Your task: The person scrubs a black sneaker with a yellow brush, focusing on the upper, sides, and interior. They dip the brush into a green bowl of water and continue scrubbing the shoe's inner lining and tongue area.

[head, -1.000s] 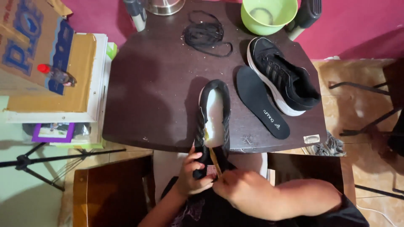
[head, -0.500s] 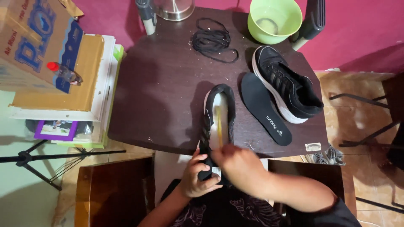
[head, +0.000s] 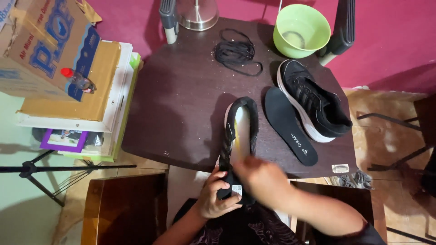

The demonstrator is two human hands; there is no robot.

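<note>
One dark brown table [head: 181,104] filled the middle of the frame. A big cardboard box [head: 41,41] sat on a stack of flat boxes at the upper left. A wooden chair [head: 122,208] stood at the bottom left.

On the right side of the table lay a black shoe with a white sole [head: 313,102]. Just beside it, on its left, lay a flat black insole [head: 290,124]. A green bowl [head: 301,30] sat at the top right of the table. A bundle of black laces [head: 236,52] lay near the top middle.

The open black shoe [head: 240,136] lay at the bottom edge of the table, toe pointing up the frame. The left hand [head: 217,195] wrapped its fingers around the heel end and held it tight. The right hand [head: 261,177] was over the shoe's opening. It was blurry, so I cannot tell if its fingers were spread or pinching something.
</note>
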